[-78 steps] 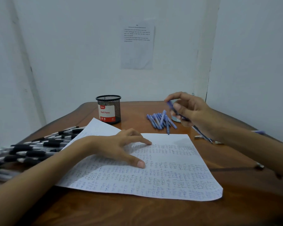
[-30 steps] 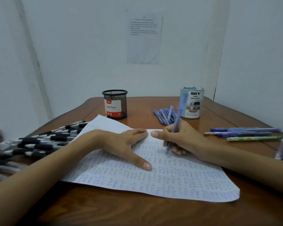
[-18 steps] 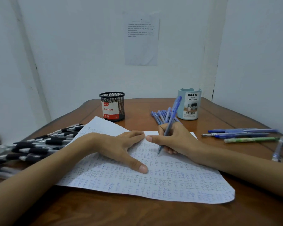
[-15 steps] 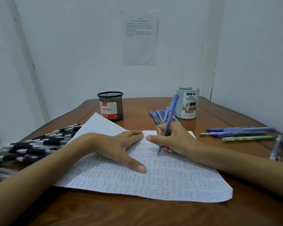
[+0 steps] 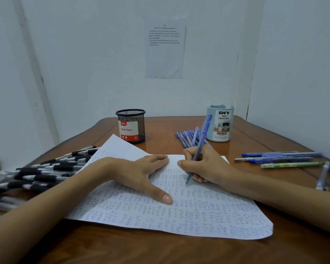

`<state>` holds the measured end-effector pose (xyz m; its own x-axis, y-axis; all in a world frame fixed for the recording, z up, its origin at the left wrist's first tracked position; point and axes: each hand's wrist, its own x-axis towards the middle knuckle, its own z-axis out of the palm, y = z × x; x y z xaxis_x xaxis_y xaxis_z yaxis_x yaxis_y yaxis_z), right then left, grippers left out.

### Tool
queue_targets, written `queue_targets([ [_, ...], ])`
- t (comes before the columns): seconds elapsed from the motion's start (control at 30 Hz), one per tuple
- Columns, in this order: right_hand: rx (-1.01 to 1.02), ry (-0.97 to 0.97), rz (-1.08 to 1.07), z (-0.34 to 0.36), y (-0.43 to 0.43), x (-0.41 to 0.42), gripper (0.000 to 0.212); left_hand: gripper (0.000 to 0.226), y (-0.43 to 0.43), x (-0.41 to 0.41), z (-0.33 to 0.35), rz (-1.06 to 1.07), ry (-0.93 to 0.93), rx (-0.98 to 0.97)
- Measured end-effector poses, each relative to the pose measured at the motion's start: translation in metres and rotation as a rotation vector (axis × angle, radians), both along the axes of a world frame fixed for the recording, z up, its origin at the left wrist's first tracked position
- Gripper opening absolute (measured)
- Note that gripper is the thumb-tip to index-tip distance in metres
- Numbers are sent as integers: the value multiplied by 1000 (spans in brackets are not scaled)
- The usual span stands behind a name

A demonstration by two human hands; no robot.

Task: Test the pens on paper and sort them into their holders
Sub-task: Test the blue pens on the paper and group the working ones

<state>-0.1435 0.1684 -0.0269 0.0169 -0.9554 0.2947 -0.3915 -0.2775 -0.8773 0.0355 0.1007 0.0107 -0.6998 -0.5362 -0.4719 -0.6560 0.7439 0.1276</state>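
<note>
Shows as a brown wooden bench (image 5: 122, 250). Bears a scribbled paper sheet (image 5: 198, 216) centrally, a black mesh cup (image 5: 131, 126) and pale blue organizer (image 5: 220, 124) upright behind, black-gripped pens (image 5: 42, 174) heaped left, blue pens (image 5: 185, 138) just beside the organizer, assorted pens (image 5: 278, 159) right.

Two holders (image 5: 131, 126), one sheet (image 5: 208, 212), perhaps thirty-odd pens (image 5: 36, 171).
</note>
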Motion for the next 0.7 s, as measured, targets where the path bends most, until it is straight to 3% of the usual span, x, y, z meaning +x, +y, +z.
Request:
queue_targets([
  [0.13, -41, 16, 3, -1, 0, 1, 43, 114, 1, -2, -1, 21, 33, -12],
  [0.27, -49, 10, -16, -1, 0, 0, 43, 136, 1, -1, 0, -3, 3, 0],
  [0.43, -32, 14, -28, 0, -1, 1, 45, 112, 3, -2, -1, 7, 46, -6],
  [0.7, -31, 23, -39, 1, -2, 0, 44, 112, 0, -1, -2, 6, 45, -14],
])
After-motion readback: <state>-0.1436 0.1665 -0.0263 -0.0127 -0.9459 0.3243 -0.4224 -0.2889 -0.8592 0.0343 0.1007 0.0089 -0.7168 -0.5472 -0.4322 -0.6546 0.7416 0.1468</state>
